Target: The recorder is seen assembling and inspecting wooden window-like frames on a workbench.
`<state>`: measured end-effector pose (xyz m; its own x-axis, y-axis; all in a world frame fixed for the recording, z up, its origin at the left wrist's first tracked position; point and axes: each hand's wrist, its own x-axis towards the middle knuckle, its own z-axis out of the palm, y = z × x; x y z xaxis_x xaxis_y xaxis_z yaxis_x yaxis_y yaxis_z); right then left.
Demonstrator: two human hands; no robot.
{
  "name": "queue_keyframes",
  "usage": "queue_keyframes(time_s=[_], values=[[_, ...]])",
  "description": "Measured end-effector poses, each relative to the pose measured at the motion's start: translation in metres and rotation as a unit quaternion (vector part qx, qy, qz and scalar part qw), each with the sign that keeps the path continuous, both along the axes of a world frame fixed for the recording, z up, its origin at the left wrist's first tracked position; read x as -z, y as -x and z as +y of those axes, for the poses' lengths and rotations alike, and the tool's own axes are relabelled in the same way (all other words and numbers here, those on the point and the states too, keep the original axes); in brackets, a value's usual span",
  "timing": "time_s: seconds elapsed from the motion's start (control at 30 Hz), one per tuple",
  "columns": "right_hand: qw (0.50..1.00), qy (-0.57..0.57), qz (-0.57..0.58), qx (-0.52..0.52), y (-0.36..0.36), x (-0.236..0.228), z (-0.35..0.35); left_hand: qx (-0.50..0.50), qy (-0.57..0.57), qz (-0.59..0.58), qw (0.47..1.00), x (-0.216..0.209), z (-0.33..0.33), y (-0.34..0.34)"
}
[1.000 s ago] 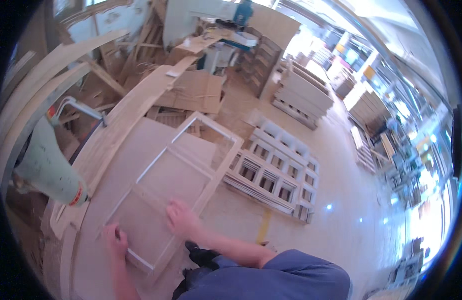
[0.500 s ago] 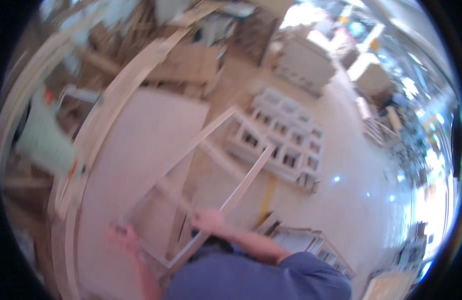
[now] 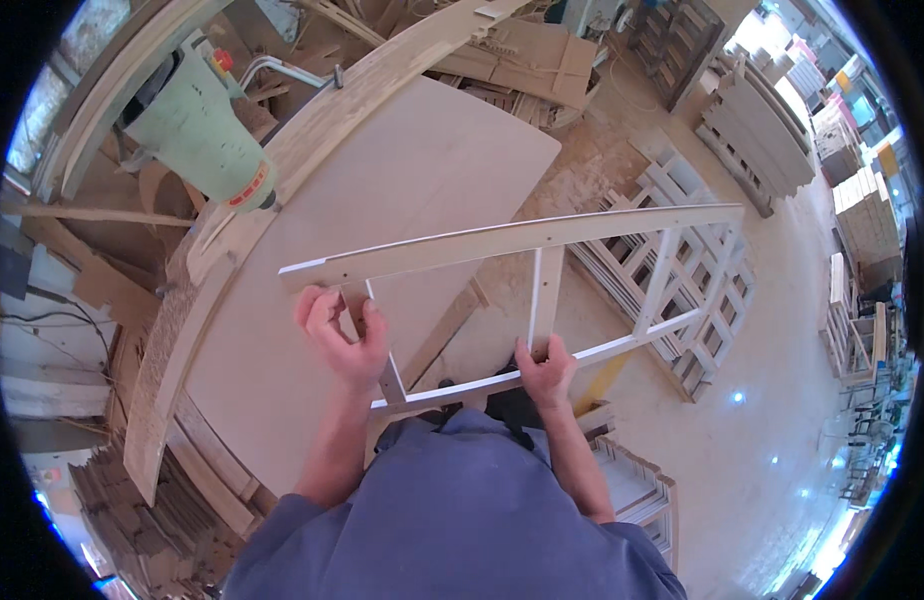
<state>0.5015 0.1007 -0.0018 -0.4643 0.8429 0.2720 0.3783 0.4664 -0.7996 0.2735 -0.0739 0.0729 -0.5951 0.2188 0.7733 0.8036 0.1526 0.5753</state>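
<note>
Left hand [image 3: 340,335] wrapped around the near-left corner of the pale wooden frame [image 3: 542,240], fingers curled over the short end stile and thumb pressed against the upper rail. Right hand [image 3: 545,372] clamped on the lower rail just where the middle upright meets it, fingers folded tight over the edge, none spread. Frame held clear of the large flat board [image 3: 412,180] on the workbench, tilted, its far end reaching out over the floor and over the stack of similar frames [image 3: 682,270] lying there.

To carry this well: keep both grips close to the joints, as now, since thin rails flex and a glued corner may rack if held by one long member alone. Hold the frame flat in its own plane, no twisting one hand against the other. Judging from the tilt, most of the weight sits beyond the right hand, so support from underneath rather than a pinch from above. Watch the far corner, which swings widest and is nearest the stacked frames and the timber piles [image 3: 752,120] beyond.

Further out: a curved wooden beam [image 3: 312,140] along the bench edge, a pale green machine housing [image 3: 197,125] to the upper left, offcuts beneath the bench, sawdust on the floor
</note>
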Motion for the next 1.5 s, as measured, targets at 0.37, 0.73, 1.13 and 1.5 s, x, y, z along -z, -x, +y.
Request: queue_keyframes(time_s=[0.37,0.73,1.13,1.5], values=[[0.985,-0.024,0.049,0.167,-0.075,0.008,0.126,0.11,-0.002,0.052,0.993,-0.014,0.195,-0.045],[0.95,0.185,-0.1,0.232,-0.135,0.046,0.235,0.197,0.305,-0.111,0.925,0.015,0.335,-0.124],[0.875,0.403,-0.155,0.219,-0.16,0.134,0.31,0.282,0.463,-0.184,0.82,0.141,0.488,-0.107],[0.848,0.407,-0.194,0.28,-0.165,0.239,0.518,0.346,0.506,-0.259,0.747,0.294,0.73,-0.105]])
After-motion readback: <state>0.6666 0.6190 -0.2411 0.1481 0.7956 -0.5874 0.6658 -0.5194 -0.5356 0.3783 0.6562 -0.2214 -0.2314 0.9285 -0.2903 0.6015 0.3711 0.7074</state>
